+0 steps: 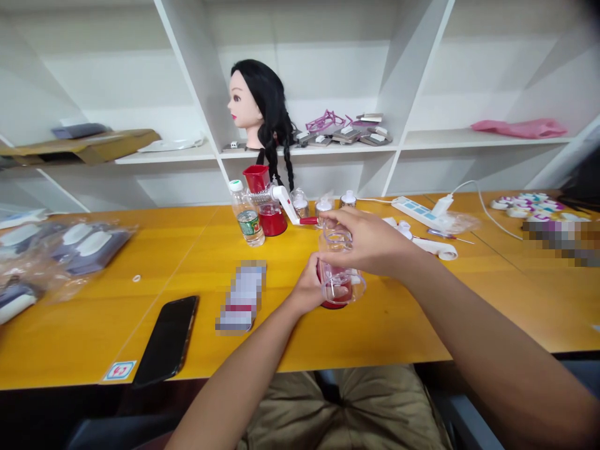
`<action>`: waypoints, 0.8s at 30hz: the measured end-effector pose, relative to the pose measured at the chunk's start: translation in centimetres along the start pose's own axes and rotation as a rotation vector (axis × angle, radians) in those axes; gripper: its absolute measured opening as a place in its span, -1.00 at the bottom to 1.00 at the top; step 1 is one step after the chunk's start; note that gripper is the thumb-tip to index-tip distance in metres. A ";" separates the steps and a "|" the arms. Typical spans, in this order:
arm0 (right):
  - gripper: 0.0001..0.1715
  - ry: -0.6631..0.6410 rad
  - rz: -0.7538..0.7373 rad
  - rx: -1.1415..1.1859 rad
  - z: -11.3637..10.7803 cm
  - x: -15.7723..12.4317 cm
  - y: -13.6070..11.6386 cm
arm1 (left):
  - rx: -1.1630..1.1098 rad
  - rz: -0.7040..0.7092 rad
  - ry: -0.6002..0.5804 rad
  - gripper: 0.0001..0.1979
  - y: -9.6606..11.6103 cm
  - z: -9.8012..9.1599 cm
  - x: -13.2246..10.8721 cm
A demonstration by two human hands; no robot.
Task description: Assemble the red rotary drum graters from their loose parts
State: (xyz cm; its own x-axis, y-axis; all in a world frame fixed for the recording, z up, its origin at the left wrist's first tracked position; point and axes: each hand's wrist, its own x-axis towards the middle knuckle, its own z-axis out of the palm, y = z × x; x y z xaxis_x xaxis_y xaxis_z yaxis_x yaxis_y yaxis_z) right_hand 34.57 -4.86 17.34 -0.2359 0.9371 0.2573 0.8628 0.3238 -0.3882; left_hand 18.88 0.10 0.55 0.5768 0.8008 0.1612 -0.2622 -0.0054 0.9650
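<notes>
My left hand [307, 289] is closed around the side of a red base [335, 305] that stands on the table in front of me. Over that base sits a clear plastic housing [338, 289], and my right hand [368, 240] grips its upper part, thumb and fingers wrapped round it. Whether the housing is joined to the base, I cannot tell. Just behind my hands stands a rotary grater [273, 220] with a red hopper, a red base and a white crank with a red handle. Beside it is a clear water bottle [250, 226] with a green label.
Left of my hands lie a blurred-out phone [242, 297] and a dark phone [167, 339]. Bagged grey items [94, 244] rest farther left. A power strip [419, 212] with a cable is at the back right. On the shelf stands a mannequin head [248, 103].
</notes>
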 end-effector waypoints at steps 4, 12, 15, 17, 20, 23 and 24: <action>-0.14 0.035 0.011 -0.047 0.3 0.0 -0.3 | -0.019 0.000 -0.003 -0.16 0.4 0.2 -0.2; -0.14 0.063 0.003 0.010 0.8 0.0 0.0 | 0.053 -0.001 -0.028 -0.14 0.7 -0.3 -0.1; 0.01 0.086 -0.086 0.217 0.6 -0.1 0.9 | 0.091 -0.014 -0.069 -0.09 0.5 -1.0 0.1; -0.03 0.176 -0.177 0.417 0.5 -0.5 1.9 | 0.107 -0.030 -0.090 -0.05 0.2 -1.6 0.2; -0.36 0.417 -0.210 0.656 1.4 -1.7 4.2 | 0.120 -0.030 -0.108 -0.08 -0.1 -2.2 0.0; -0.56 0.523 -0.062 0.800 3.6 -3.9 7.1 | 0.150 -0.032 -0.066 -0.12 0.0 -2.2 -0.1; -0.58 0.508 -0.003 0.828 4.5 -4.7 8.0 | 0.177 -0.031 -0.029 -0.12 0.0 -2.1 -0.1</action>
State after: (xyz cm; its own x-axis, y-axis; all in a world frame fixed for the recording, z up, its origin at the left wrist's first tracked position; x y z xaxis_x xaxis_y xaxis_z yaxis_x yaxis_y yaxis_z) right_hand 40.58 -6.09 9.05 0.1515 0.8307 0.5357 0.2292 0.4977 -0.8365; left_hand 17.22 1.26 0.13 0.6055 0.7845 0.1340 -0.1048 -0.0884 0.9906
